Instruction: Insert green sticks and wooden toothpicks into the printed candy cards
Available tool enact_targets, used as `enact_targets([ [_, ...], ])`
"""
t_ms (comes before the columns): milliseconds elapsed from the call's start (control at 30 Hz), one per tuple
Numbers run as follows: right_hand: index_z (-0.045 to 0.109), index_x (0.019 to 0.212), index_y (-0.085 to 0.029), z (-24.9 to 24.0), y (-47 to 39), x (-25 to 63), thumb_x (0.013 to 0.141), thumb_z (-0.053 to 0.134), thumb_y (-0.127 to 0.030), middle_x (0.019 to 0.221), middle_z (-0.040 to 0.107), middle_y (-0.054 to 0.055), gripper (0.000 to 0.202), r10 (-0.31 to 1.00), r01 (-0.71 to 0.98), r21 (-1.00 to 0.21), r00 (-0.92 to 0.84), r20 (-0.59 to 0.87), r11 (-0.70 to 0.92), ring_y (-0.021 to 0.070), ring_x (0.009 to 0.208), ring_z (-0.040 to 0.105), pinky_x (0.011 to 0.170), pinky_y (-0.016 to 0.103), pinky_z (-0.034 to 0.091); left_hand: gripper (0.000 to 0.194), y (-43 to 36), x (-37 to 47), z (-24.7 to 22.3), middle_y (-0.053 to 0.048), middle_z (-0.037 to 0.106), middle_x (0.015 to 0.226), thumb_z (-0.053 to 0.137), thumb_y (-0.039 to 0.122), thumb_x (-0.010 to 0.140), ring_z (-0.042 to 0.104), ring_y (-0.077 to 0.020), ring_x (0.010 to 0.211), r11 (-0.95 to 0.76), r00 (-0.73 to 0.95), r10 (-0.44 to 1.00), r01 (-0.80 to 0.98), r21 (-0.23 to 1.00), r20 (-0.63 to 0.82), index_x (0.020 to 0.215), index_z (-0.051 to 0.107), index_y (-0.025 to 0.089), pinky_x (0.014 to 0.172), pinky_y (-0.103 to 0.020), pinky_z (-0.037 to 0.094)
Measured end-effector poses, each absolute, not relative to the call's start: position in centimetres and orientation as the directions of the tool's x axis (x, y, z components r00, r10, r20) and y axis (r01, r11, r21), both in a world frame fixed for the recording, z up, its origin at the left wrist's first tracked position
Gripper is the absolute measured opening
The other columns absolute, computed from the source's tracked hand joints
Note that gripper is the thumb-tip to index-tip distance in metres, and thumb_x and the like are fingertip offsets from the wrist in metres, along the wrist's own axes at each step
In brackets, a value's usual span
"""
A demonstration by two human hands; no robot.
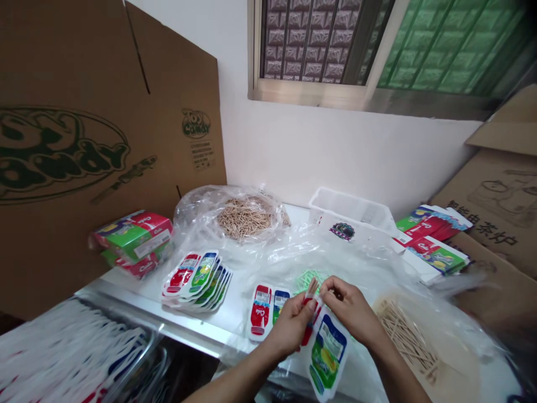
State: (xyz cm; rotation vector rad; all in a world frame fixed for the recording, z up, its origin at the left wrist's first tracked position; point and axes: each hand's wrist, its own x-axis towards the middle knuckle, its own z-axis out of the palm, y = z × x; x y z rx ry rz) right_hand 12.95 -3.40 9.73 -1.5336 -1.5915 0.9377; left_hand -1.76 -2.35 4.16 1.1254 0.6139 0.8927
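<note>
My left hand (291,324) is closed on a two-part plastic packet (329,352), one half red and the other green with a lemon picture. A few thin brown sticks (312,286) stick up at that hand's fingertips. My right hand (346,305) pinches the packet's upper edge; something brown, perhaps stick ends, shows among its curled fingers. Beside my left hand lies a similar red and green packet (260,313) on the table. Light green sticks (309,280) lie just behind the hands, partly covered by them.
A fanned stack of packets (197,282) is at left, near printed boxes (145,235). Behind are a bag of brown sticks (245,218) and a white basket (352,210). More sticks (406,338) lie at right, below flat cartons (436,240). A large cardboard box (159,129) walls the left.
</note>
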Motion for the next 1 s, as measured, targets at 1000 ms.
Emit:
enact_targets([
  [1000,0.059,0.083,-0.019,10.56,-3.97,12.04,0.085,0.047,-0.041,0.079,0.063,0.002,0.025,0.988,0.383,-0.915,-0.130,0.082,0.126,0.0164,0.076,0.058,0.072,0.026,0.044,0.037,-2.36,-2.41,3.42,-0.001,0.056,0.065,0.055,0.048,0.080,0.052,-0.0116,0.057,0.266,0.606,0.794,-0.280,0.922,-0.045,0.088,0.061,0.012,0.063,-0.026,0.043],
])
